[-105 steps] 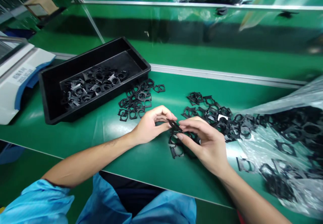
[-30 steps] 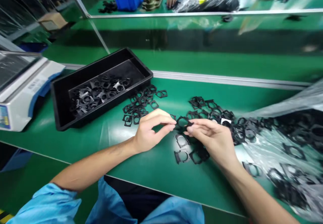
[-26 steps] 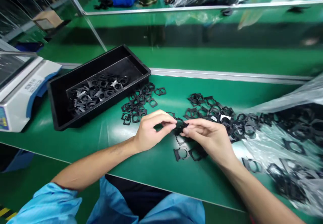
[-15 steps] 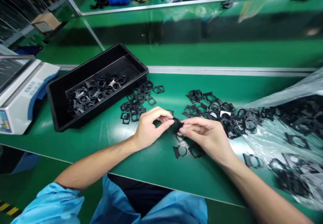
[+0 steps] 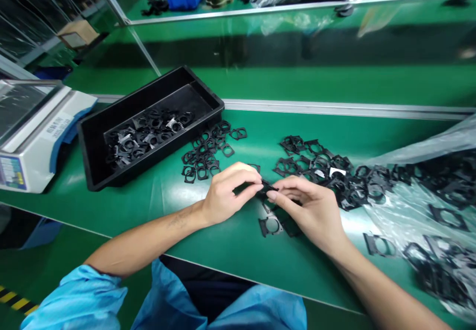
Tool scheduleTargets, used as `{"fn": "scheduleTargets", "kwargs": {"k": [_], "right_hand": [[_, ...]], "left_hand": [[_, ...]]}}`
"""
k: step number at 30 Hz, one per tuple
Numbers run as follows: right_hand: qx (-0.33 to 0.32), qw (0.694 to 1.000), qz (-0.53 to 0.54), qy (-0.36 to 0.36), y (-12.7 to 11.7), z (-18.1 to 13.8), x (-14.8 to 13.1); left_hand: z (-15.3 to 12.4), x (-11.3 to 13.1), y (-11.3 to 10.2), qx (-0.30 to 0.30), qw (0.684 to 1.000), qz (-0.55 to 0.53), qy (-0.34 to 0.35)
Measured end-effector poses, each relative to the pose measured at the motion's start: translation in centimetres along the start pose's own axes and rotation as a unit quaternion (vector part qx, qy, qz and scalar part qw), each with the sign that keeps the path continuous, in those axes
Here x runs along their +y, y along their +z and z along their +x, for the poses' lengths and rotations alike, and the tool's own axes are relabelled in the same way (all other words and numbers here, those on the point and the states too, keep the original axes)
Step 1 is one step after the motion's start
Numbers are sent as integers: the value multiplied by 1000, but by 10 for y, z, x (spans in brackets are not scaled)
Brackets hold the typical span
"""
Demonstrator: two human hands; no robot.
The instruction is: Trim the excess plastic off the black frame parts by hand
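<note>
Black plastic frame [image 5: 268, 187] held pinched above green counter [image 5: 230, 250] between fingertips of left hand [image 5: 230, 193] and right hand [image 5: 308, 213]. Batch of frames [image 5: 148, 141] already lying in black tray [image 5: 130, 94]; loose frames [image 5: 203, 156] left on counter, further frames [image 5: 446, 181] remaining in clear plastic bag [image 5: 416, 216].

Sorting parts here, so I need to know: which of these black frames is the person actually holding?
The black plastic frame pinched between the left hand and right hand: it is held up, unlike the loose frames lying on the green bench mat.
</note>
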State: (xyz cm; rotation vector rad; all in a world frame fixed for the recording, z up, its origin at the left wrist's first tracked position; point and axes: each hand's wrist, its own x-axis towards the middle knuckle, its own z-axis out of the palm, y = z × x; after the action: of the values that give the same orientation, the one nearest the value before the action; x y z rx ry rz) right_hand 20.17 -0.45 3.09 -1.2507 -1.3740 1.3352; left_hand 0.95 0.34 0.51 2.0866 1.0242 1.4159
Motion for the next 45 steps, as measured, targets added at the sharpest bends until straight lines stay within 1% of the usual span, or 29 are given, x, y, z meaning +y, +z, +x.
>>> {"fn": "scheduleTargets", "kwargs": {"k": [4, 10, 13, 17, 19, 23, 25, 28, 30, 37, 39, 42, 45], "right_hand": [[25, 996, -47, -66, -1, -3, 2], [24, 988, -91, -125, -4, -3, 4], [27, 979, -129, -158, -5, -1, 5], [25, 964, -175, -200, -6, -2, 4], [25, 961, -183, -205, -6, -3, 3], [30, 965, -182, -188, -6, -4, 1], [32, 967, -180, -175, -6, -5, 1], [33, 969, -182, -166, -6, -5, 2], [33, 967, -185, -171, -6, -5, 2], [21, 963, -182, -196, -5, -6, 0], [21, 962, -184, -203, -5, -6, 0], [25, 959, -195, -202, -6, -5, 0], [30, 960, -199, -194, -6, -5, 1]], "left_hand": [[0, -1, 1, 22, 1000, -13, -8], [1, 0, -1, 17, 1000, -18, -14], [0, 0, 0, 14, 997, -50, -56], [0, -2, 3, 17, 981, -142, -134], [0, -3, 4, 11, 976, -164, -145], [1, -4, 3, 16, 981, -148, -125], [1, -3, 1, 24, 987, -124, -99], [2, -1, 0, 25, 996, -77, -40], [2, 0, -1, 24, 998, -54, -22], [1, 2, 0, 20, 998, -44, -42], [0, 1, 0, 19, 997, -53, -48], [1, 0, 1, 17, 993, -82, -77], [3, 1, -1, -4, 991, -97, -91]]}}
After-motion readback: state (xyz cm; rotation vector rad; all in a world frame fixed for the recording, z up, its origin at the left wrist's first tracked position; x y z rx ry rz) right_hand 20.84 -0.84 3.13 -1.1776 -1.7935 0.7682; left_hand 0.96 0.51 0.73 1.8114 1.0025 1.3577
